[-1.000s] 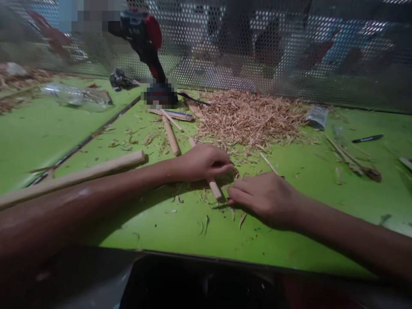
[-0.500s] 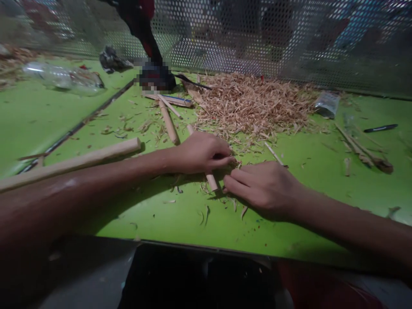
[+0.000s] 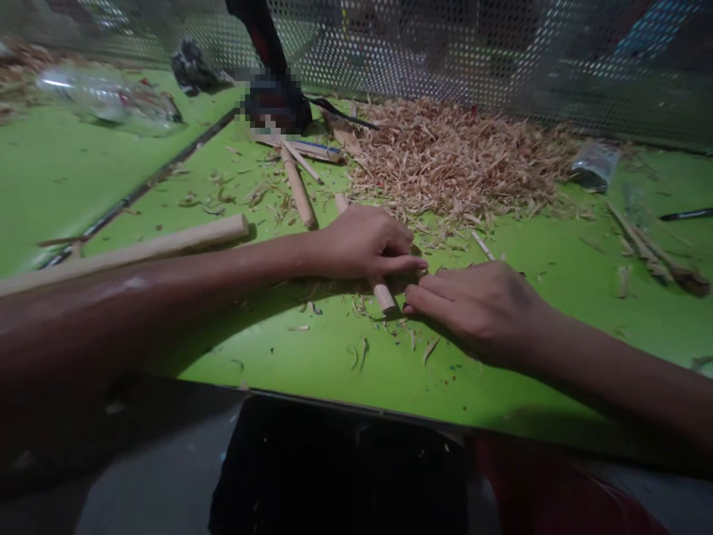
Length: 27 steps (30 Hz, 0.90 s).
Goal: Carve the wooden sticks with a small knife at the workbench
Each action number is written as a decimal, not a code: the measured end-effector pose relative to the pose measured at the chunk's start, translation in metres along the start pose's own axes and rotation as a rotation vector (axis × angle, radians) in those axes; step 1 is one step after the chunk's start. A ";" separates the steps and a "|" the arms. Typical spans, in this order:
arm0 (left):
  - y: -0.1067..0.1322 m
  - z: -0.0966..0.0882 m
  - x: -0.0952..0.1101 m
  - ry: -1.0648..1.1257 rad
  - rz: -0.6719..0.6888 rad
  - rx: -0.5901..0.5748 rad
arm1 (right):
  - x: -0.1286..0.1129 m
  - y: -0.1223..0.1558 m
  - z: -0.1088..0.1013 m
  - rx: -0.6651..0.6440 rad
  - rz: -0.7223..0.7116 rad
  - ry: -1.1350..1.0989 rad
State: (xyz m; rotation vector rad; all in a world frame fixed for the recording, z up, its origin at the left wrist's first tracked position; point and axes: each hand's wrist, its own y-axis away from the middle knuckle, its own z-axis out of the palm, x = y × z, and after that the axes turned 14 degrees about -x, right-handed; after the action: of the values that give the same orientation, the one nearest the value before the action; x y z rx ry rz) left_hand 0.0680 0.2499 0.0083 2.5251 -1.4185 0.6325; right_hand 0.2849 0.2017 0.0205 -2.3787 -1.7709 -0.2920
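My left hand [image 3: 365, 241] lies curled over a short round wooden stick [image 3: 384, 299] on the green table. The stick's far end shows behind the hand and its cut end in front; the grip beneath is hidden. Its thumb points towards my right hand [image 3: 479, 308], which is closed beside the stick's near end, fingertips bent down near the table. Whatever its fingers hold is hidden. Just behind my right hand lies a thin pale stick [image 3: 482, 245]. Small shavings are scattered around both hands.
Behind the hands rises a heap of wood shavings [image 3: 457, 163] against a perforated metal screen [image 3: 401, 59]. A thick wooden rod [image 3: 183, 241] lies under my left forearm's far side. A clear plastic bottle [image 3: 111, 100], another dowel [image 3: 299, 189] and a pen [image 3: 688, 214] lie farther out. Another person's blurred-out hand [image 3: 275, 104] rests at the back.
The view has tipped and shifted a little, so the table sits higher in the picture. Both hands keep nearly the same pose by the wooden stick.
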 end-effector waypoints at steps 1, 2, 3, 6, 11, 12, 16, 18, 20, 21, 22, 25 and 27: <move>0.000 0.000 0.000 0.003 -0.001 0.001 | 0.001 0.000 0.000 0.001 -0.005 -0.008; 0.001 0.000 0.000 0.006 -0.002 0.004 | 0.002 0.001 0.001 0.003 -0.011 -0.016; 0.001 0.000 0.000 0.011 -0.001 0.004 | 0.003 0.001 0.002 0.004 -0.012 -0.023; 0.003 -0.001 0.000 0.028 0.005 0.001 | 0.004 0.002 0.004 0.007 -0.008 -0.035; 0.006 -0.001 -0.001 0.037 0.023 -0.014 | 0.001 -0.001 0.006 -0.009 -0.026 -0.038; 0.007 -0.001 -0.001 0.033 0.021 -0.011 | 0.000 -0.002 0.006 -0.020 -0.029 -0.030; 0.008 0.000 -0.002 0.008 0.007 0.002 | -0.005 -0.007 0.005 -0.034 -0.023 0.005; 0.008 0.000 -0.002 -0.002 0.007 0.000 | -0.007 -0.008 0.004 -0.018 -0.018 0.019; 0.008 0.000 -0.002 -0.005 0.002 0.001 | -0.008 -0.009 0.003 -0.007 -0.017 0.024; 0.007 0.001 -0.002 -0.004 0.000 0.005 | -0.009 -0.009 0.003 -0.006 -0.015 0.024; 0.007 0.001 -0.002 -0.002 -0.001 0.009 | -0.010 -0.009 0.003 -0.010 -0.011 0.024; 0.007 0.001 -0.002 -0.003 -0.002 0.018 | -0.011 -0.010 0.002 -0.016 -0.003 0.039; 0.007 0.000 -0.002 -0.006 -0.014 0.013 | -0.012 -0.010 0.003 -0.013 -0.008 0.062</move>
State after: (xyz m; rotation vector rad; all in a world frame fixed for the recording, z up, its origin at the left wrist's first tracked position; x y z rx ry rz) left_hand 0.0610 0.2473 0.0067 2.5465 -1.4019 0.6345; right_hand 0.2720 0.1941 0.0149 -2.3456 -1.7574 -0.3752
